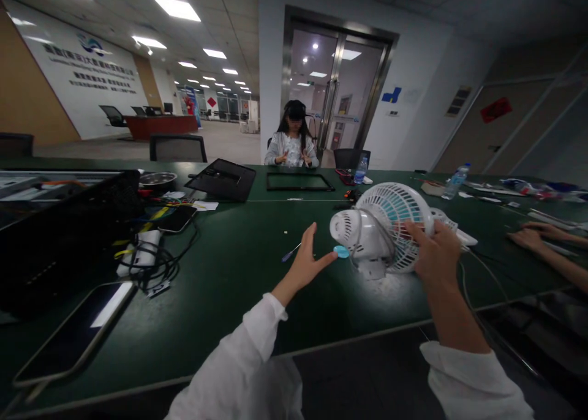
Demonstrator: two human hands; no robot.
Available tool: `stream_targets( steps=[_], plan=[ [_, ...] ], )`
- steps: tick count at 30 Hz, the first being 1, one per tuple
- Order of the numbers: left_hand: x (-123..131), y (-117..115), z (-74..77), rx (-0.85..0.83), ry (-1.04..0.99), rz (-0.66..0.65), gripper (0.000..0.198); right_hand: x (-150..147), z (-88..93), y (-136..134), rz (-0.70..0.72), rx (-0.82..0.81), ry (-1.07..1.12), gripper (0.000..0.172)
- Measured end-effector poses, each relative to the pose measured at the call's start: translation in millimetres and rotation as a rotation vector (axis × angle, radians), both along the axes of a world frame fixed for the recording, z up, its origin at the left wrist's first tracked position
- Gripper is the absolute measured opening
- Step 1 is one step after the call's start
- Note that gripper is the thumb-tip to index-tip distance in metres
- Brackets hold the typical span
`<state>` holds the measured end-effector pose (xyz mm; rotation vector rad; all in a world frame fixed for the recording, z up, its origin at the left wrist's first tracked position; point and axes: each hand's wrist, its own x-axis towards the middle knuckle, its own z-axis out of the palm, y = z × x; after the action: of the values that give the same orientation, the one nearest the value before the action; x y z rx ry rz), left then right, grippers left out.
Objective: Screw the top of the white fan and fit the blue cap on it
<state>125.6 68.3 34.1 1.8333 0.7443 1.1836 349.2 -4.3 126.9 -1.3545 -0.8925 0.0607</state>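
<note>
We've got the white plastic fan (pixel 379 239) by its round slatted grille (pixel 407 207), right hand (pixel 438 255) curled on it. Left hand (pixel 305 264) is empty, fingers spread, fan just to its right, bulbous motor end (pixel 344 225) facing it, so right's closer.

Fan (pixel 374 231): white body, turquoise blades (pixel 394 204) behind white bars. Small disc (pixel 340 251): bright light blue. Table (pixel 220 285): dark green, plain; a pale glare patch near the fan. Screwdriver (pixel 288 256): blue handle. Sleeves (pixel 239 359): plain white. Power strip (pixel 146 247): white. Cords (pixel 149 273): black. Computer case (pixel 92 224): black. Distant desk (pixel 160 127): red. Bottle (pixel 454 182): clear, blue cap (pixel 467 165).
</note>
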Motion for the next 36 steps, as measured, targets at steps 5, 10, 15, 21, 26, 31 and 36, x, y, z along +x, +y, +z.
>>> stream_targets(
  steps=[5,10,15,21,26,31,36],
  plan=[
    [-73,-53,9.3,0.185,-0.193,0.226,0.082,-74,-4.9,11,0.586,-0.014,0.583,0.029],
    [-116,-97,-3.7,-0.035,-0.400,0.544,0.086,-163,-47.6,26,0.918,-0.194,0.830,0.021],
    [-148,-107,-3.7,-0.162,-0.350,0.760,0.075,-221,-88.5,36,0.909,-0.431,0.874,0.010],
    [-168,-81,-5.1,-0.251,-0.260,0.772,0.068,-231,-106.6,55,0.868,-0.611,0.625,0.016],
    [-174,-62,-10.8,-0.198,-0.084,0.717,0.068,-195,-110.9,57,0.709,-0.723,0.164,0.018],
    [-192,-42,-14.5,-0.258,-0.005,0.427,0.071,-132,-115.6,50,0.438,-0.739,-0.282,0.024],
    [-194,-48,1.1,-0.178,0.064,0.455,0.074,-98,-124.0,65,0.369,-0.810,-0.600,0.040]
  ],
)
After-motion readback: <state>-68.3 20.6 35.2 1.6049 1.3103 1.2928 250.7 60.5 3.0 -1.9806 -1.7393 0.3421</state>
